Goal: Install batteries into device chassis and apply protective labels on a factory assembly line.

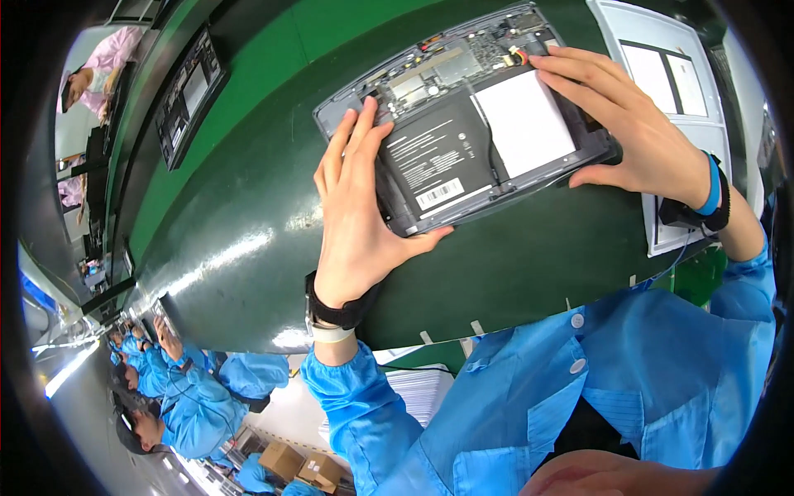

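Observation:
An opened laptop base with its cover off lies tilted on the green bench mat, its circuit board along the far side. A black battery fills its near left part, and a white sheet covers the area to the right. My left hand grips the left side, fingers over the top and thumb along the near edge. On the right side, my right hand holds the base, its fingertips near a small bundle of coloured wires. Both wrists wear black bands.
A white tray with white and black pieces stands at the right. Another opened laptop base sits beyond the mat at the far left. Co-workers in blue line the left side, and a person in pink is across. Cardboard boxes stand below.

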{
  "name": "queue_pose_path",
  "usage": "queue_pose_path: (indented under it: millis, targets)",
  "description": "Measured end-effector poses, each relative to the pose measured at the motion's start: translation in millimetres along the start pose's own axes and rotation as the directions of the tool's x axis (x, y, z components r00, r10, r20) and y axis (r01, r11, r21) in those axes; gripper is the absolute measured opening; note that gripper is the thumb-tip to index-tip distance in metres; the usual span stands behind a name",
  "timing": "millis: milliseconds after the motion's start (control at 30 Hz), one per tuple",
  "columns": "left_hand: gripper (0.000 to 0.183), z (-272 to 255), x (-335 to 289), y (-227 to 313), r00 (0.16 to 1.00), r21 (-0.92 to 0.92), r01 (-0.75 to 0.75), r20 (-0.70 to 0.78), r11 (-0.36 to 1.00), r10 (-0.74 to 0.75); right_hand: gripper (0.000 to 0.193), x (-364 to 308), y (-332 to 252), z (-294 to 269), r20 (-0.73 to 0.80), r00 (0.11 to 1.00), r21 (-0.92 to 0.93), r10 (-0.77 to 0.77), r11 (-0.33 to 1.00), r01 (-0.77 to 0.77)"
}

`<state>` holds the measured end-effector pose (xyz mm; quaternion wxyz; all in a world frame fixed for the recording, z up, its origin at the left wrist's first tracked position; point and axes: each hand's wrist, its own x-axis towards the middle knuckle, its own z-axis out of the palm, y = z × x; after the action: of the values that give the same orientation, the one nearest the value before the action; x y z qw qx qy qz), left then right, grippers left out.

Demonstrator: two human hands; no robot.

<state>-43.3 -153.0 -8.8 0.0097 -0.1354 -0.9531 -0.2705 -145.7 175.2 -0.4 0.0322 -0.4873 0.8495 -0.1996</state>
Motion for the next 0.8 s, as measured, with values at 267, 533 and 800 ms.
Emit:
queue_pose_path:
  millis: [267,533,800]
  targets:
    - [0.106,0.1,2.1,-1.7,1.000,0.000,0.006,0.018,1.000,-0.006,0.102,2.9,8.9,1.7,0.019,0.999,-0.013,0.027,1.000,-0.027]
    - [0.109,-0.5,-1.5,-2.7,0.996,0.064,0.027,0.085,0.998,-0.032,0.096,3.9,2.9,0.7,0.095,0.995,-0.008,0.018,1.000,-0.017]
    - [0.097,10.4,-20.0,28.1,0.987,0.338,-0.063,0.162,0.939,0.008,0.100,10.8,-1.9,-10.2,0.251,0.968,-0.075,0.024,0.997,-0.006]
